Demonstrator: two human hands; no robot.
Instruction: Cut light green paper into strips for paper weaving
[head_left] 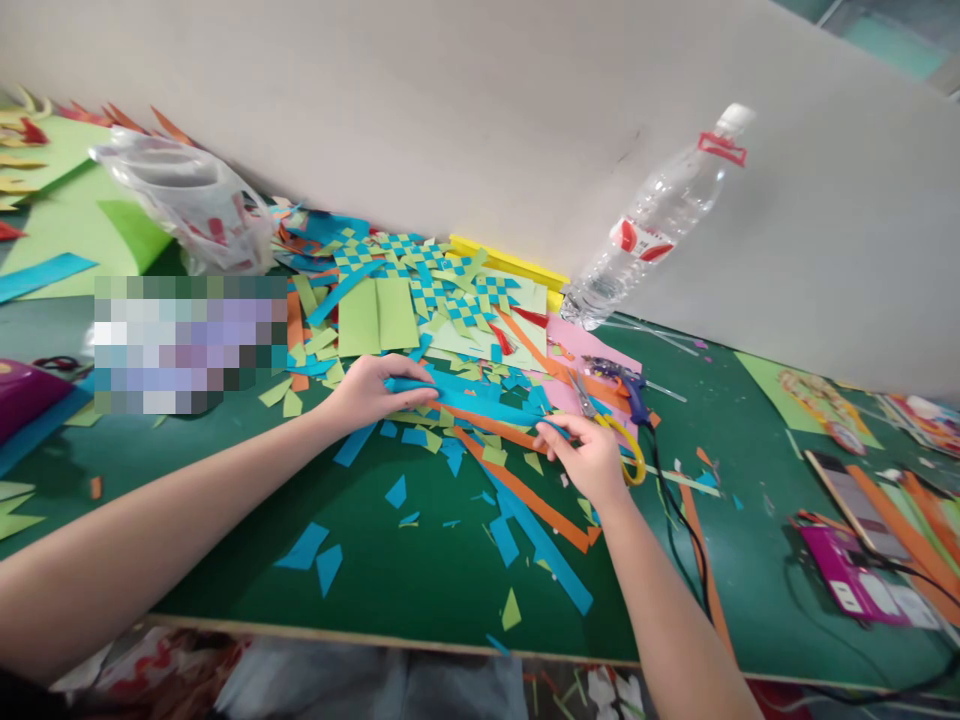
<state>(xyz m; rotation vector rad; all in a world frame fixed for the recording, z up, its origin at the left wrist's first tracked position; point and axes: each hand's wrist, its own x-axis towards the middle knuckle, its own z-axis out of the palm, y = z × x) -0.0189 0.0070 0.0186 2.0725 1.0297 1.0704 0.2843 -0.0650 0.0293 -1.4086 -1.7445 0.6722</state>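
A long blue paper strip (487, 402) stretches between my two hands above the green table (247, 540). My left hand (375, 390) pinches its left end between thumb and fingers. At the other end, my right hand (589, 455) has its fingers closed on the strip. Under and around it lie orange paper strips (525, 490), other blue strips (551, 550) and many small blue and green scraps. Beside my right hand are scissors with yellow handles (634, 455), partly covered by the hand. Behind the strip sits a folded light green sheet (377, 317).
Woven blue-and-green paper pieces (427, 270) pile up by the wall. A plastic bottle (652, 225) leans there, near a blue glue gun (634, 390) with a black cord. A plastic-bagged cup (195, 205) stands left; a phone (855, 500) and purple box (847, 570) lie right.
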